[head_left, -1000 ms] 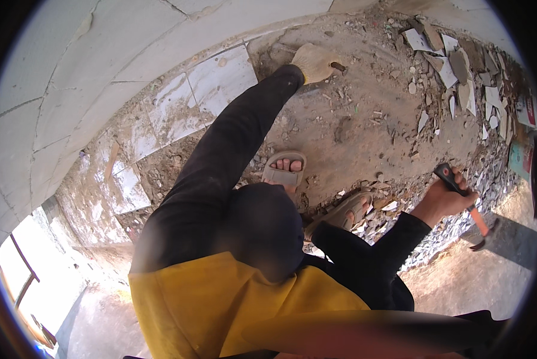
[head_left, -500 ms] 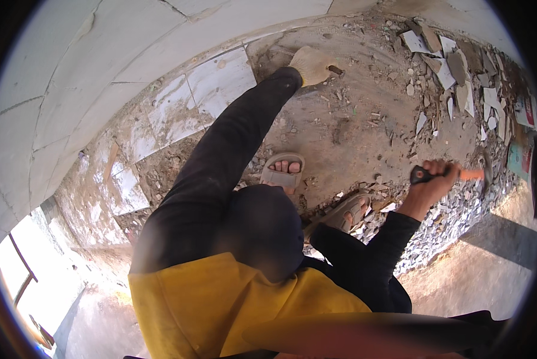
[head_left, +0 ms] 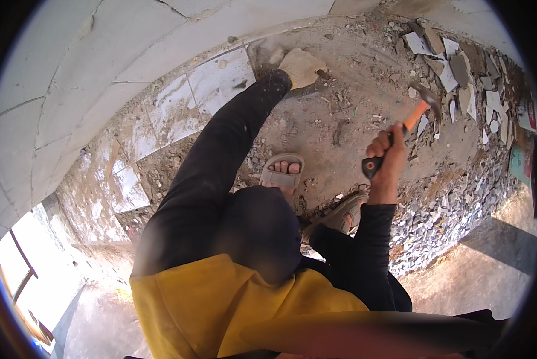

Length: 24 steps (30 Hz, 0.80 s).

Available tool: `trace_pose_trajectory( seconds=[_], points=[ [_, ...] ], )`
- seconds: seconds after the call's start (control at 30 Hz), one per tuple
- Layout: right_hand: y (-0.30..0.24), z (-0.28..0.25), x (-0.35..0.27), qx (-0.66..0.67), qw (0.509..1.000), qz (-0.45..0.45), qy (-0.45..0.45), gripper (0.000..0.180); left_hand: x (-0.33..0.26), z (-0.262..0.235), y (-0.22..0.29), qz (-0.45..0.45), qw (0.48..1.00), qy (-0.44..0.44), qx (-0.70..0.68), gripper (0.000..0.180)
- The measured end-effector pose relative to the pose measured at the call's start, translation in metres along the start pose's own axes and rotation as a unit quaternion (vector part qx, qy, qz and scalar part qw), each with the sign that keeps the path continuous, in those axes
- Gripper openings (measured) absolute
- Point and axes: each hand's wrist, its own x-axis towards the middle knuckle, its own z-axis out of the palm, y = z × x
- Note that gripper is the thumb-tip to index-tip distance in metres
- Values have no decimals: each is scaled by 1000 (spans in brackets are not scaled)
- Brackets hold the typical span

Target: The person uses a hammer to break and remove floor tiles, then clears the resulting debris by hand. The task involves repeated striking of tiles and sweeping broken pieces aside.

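My left hand (head_left: 301,67), in a cream knit glove, is low over the dusty ground beside the edge of the white floor tiles (head_left: 220,78). Its fingers are closed round what looks like a chisel (head_left: 323,74); only a short dark end shows at the glove's right side. My bare right hand (head_left: 389,157) grips a hammer (head_left: 417,115) with an orange and black handle. The hammer's dark metal head is raised to the right of the glove, apart from it. Loose dirt and a pale lump (head_left: 276,56) lie by the glove.
Broken tile pieces (head_left: 460,75) are heaped at the far right. Small tile chips (head_left: 448,209) spread along the right. A pale tiled wall (head_left: 101,54) curves along the left and back. My sandalled feet (head_left: 283,170) stand close in front.
My right hand has brought the hammer leftward and its head up, from the far right toward the glove. My left hand has shifted slightly left, nearer the tile edge.
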Motion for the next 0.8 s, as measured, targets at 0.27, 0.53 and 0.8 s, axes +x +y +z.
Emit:
trace_pose_trajectory(
  seconds=[0.27,0.53,0.8],
  points=[
    [-34,-1,10,56,992,-48,102,29,-27,-25,73,133,990,2,-45,27],
    [11,12,-13,-44,997,47,53,25,-4,-35,34,1,974,189,-121,26],
    [10,17,-13,-70,996,36,40,28,-47,-40,90,33,973,183,-139,29]
  ],
)
